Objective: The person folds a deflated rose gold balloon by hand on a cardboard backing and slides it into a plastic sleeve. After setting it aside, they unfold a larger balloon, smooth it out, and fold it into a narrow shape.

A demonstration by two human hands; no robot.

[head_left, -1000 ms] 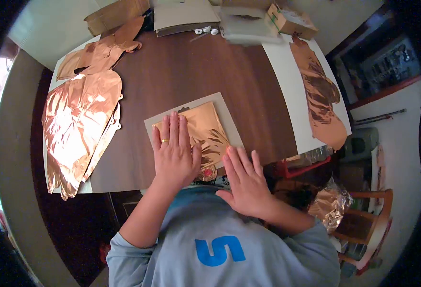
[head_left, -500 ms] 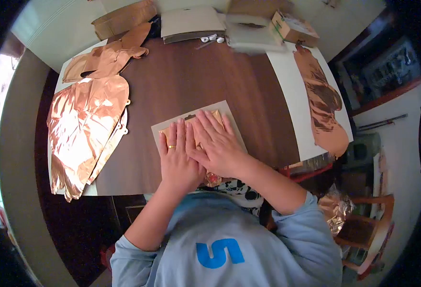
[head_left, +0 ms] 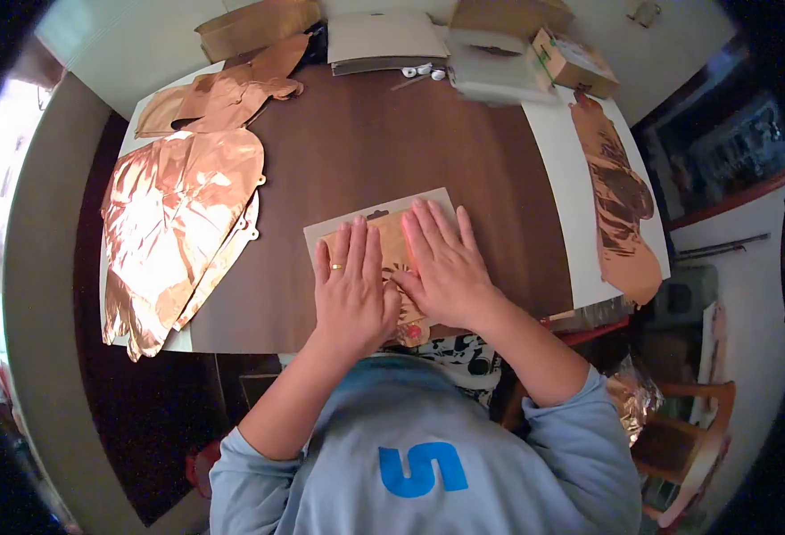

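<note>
A folded copper-coloured foil sheet (head_left: pixel 392 236) lies on a grey card (head_left: pixel 319 232) with a dark hanging slot, near the table's front edge. My left hand (head_left: pixel 352 290) rests flat on the foil's left part, a gold ring on one finger. Flat on its right part is my right hand (head_left: pixel 446 272), fingers stretched and slightly spread. Between the two hands, wrinkled foil shows. A small red mark (head_left: pixel 414 331) is on the foil's lower end, by the table edge. Neither hand grips anything.
Large shiny copper foil pieces (head_left: pixel 183 205) lie at the left of the brown table (head_left: pixel 410 134). Another foil piece (head_left: pixel 620 192) is on a white strip at the right. Cardboard sheets (head_left: pixel 384 40) and an open box (head_left: pixel 575 61) stand at the back. A wooden chair (head_left: pixel 718 392) is at lower right.
My right hand first moved left onto the foil beside my left hand, then shifted a little right, opening a gap between them. The whole view has shifted slightly.
</note>
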